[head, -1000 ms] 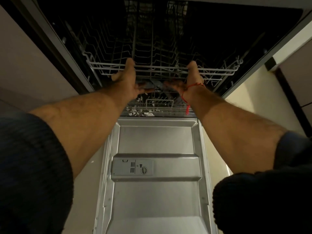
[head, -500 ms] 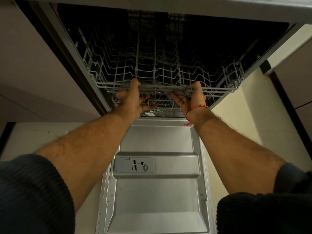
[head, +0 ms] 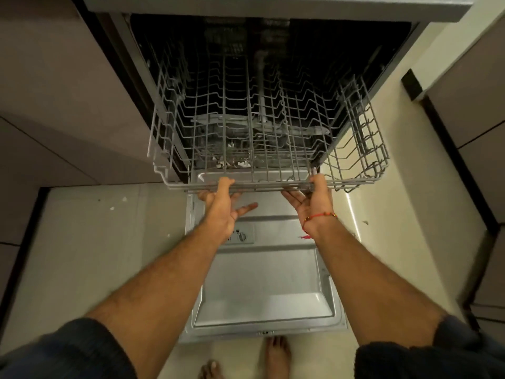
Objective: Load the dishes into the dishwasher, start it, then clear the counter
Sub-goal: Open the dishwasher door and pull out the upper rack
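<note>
1. Fingers [head: 226, 184] of left hand [head: 222, 209] and right hand [head: 314, 201] hook the upper rack [head: 267, 127] front rail, grasping it.
2. Rack: grey wire, empty, extended over open dishwasher door [head: 265, 283].

Pale grey wire rack [head: 273, 149] against the black dishwasher cavity [head: 328, 50]; silver-grey door [head: 262, 283] below, cream floor [head: 82, 255], red thread bracelet [head: 319, 216], dark ribbed sleeves [head: 68, 351].
</note>
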Available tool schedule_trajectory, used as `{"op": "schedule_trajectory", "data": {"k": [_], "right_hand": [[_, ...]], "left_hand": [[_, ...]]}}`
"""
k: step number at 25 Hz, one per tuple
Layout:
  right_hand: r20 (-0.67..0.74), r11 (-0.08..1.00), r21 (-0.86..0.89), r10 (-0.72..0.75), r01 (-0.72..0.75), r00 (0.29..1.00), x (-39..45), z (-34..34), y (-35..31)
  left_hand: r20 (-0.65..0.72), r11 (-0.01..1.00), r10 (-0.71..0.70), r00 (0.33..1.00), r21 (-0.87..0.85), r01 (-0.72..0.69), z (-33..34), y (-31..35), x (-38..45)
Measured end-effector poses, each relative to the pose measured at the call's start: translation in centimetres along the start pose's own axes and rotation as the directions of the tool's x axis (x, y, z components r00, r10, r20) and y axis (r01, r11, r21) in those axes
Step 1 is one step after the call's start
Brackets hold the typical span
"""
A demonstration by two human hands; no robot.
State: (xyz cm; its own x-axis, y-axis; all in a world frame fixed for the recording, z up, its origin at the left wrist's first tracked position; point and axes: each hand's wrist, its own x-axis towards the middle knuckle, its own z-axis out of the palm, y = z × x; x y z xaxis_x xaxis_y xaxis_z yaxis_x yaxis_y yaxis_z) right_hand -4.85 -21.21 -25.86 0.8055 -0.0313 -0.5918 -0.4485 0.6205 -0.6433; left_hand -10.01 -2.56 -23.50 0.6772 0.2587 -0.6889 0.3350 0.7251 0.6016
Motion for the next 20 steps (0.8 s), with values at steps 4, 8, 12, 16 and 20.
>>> {"op": "schedule_trajectory", "data": {"k": [4,8,12,16,20], "right_hand": [[-0.055,1.000,0.009,0.015,-0.014,0.998,-4.8,-2.8,0.8],[-0.086,0.999,0.043,0.028,-0.024,0.996,-8.6,-4.8,1.9],[-0.108,0.998,0.032,0.048,-0.045,0.993,-12.4,-7.1,3.3],[-0.114,0.999,0.030,0.039,-0.036,0.993,-15.4,-9.4,4.1],[-0.124,0.998,0.038,0.047,-0.043,0.991,-17.2,-10.4,5.2]], "left_hand": [[-0.022,0.999,-0.040,0.999,-0.001,0.040,-2.2,-2.8,-4.4],[-0.043,0.999,-0.048,0.998,0.000,0.048,-4.1,-4.6,-7.9],[-0.057,0.997,-0.082,0.995,-0.006,0.082,-6.6,-6.8,-10.8],[-0.049,0.996,-0.081,0.995,-0.024,0.080,-8.1,-8.9,-13.7],[-0.065,0.997,-0.074,0.995,-0.017,0.073,-9.5,-9.6,-15.1]]}}
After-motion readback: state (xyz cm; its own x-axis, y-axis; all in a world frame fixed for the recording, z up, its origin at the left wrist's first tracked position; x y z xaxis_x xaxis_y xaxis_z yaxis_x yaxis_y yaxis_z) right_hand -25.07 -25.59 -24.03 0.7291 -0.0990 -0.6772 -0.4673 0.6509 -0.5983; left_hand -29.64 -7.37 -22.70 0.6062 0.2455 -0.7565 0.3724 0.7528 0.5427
